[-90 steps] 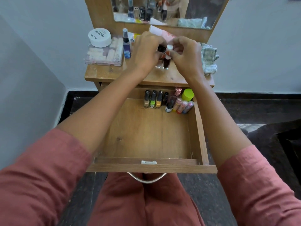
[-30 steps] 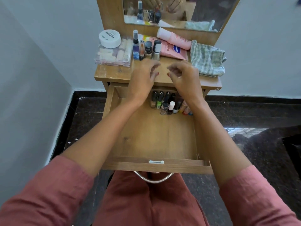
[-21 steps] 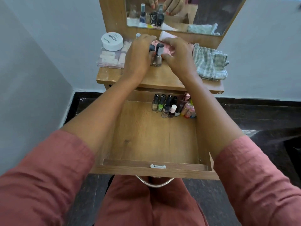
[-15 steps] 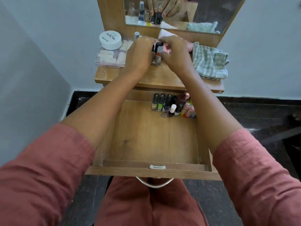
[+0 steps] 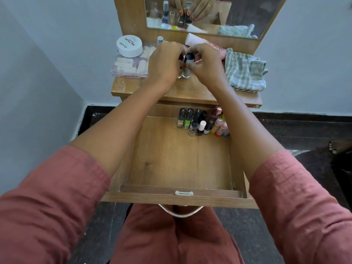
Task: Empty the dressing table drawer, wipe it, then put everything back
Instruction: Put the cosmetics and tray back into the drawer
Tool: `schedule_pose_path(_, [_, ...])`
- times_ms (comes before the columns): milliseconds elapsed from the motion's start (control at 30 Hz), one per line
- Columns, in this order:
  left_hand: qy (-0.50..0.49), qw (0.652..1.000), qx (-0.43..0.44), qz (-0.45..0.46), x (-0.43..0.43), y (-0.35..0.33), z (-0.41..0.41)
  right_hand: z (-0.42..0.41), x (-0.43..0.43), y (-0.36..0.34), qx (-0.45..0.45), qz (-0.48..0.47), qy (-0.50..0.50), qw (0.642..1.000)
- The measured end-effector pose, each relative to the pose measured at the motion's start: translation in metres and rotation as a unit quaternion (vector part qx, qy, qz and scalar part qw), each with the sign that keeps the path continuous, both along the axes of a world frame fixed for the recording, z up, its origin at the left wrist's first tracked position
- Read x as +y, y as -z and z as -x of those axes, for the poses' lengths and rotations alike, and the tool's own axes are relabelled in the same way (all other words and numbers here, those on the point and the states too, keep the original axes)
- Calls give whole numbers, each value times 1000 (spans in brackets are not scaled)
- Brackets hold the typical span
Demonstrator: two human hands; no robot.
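Observation:
The wooden drawer [image 5: 171, 189] stands pulled out, its floor mostly bare. Several nail polish bottles [image 5: 198, 122] stand packed in its far right corner. On the dressing table top [image 5: 190, 90] both hands meet over two small bottles. My left hand [image 5: 163, 61] is closed around one bottle, which it mostly hides. My right hand [image 5: 205, 61] pinches the black cap of the other nail polish bottle [image 5: 187, 62]. A checked cloth [image 5: 245, 71] lies on the top's right side.
A clear plastic box [image 5: 131, 67] with a white round jar [image 5: 129, 45] on it sits on the top's left. A pink tube [image 5: 198, 40] lies behind my hands under the mirror [image 5: 238, 14]. Walls flank the table. Someone's foot [image 5: 339, 145] shows at far right.
My hands came up from over the drawer to the table top and closed on two small bottles there. Two more bottles now stand in the drawer than three seconds ago.

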State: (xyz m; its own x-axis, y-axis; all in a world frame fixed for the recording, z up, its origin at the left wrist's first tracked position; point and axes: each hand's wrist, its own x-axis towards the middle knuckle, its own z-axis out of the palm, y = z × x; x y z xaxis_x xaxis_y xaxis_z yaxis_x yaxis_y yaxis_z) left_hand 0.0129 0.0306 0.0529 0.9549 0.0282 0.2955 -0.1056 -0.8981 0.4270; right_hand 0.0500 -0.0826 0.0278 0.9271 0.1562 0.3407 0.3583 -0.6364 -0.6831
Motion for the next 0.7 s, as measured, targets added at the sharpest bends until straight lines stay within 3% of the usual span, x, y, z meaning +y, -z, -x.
schedule_pose_path(400, [63,989,38,126,-3,-4,58,76,-21,-15,37,3,-38,999])
schedule_pose_path(700, [65,979,108,160,-2,40,86,102,-23,29,75,68,-53,993])
